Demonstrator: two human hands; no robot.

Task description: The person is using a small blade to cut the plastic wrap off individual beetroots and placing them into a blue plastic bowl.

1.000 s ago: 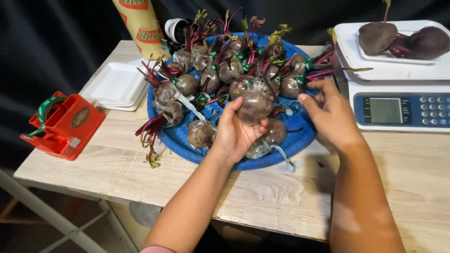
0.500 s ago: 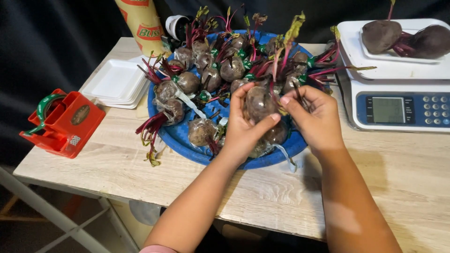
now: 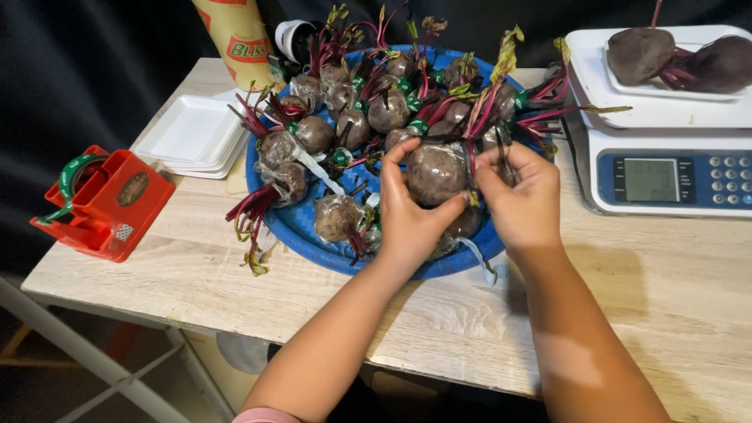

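Note:
My left hand (image 3: 407, 219) cups a plastic-wrapped beetroot (image 3: 435, 172) from the left and below, holding it just above the blue round tray (image 3: 286, 227). My right hand (image 3: 521, 196) pinches the wrap and the red stalks at the beetroot's right side. Several more wrapped beetroots (image 3: 345, 125) with red stems and green tape at their necks lie piled in the tray behind my hands. One wrapped beetroot (image 3: 337, 217) lies at the tray's near left, close to my left wrist.
A white digital scale (image 3: 666, 157) stands at the right with a foam tray and two bare beetroots (image 3: 638, 53) on it. A stack of white foam trays (image 3: 192, 137) and a red tape dispenser (image 3: 102, 200) sit on the left. A roll of film (image 3: 239, 39) stands behind.
My right hand came in from the right and closed on the beetroot's stalk end. My left hand turned and lifted the beetroot slightly.

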